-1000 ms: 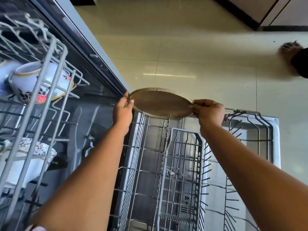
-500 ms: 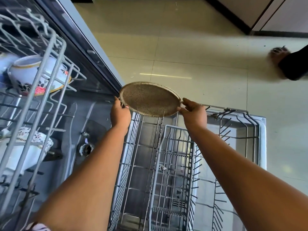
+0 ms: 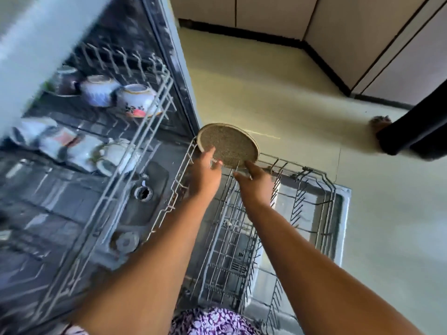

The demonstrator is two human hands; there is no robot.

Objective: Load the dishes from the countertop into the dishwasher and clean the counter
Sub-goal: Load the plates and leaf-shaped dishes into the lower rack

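Speckled plate (image 3: 228, 146) stands on edge at the far end of the lower rack (image 3: 312, 189). Left hand (image 3: 204, 175) has relaxed fingers against its near rim; right hand (image 3: 256, 183) has fingers spread, fingertips at its lower edge, gripping nothing. To the left of the hands, the upper rack (image 3: 145, 131) carries patterned cups (image 3: 137, 100), all blurred.
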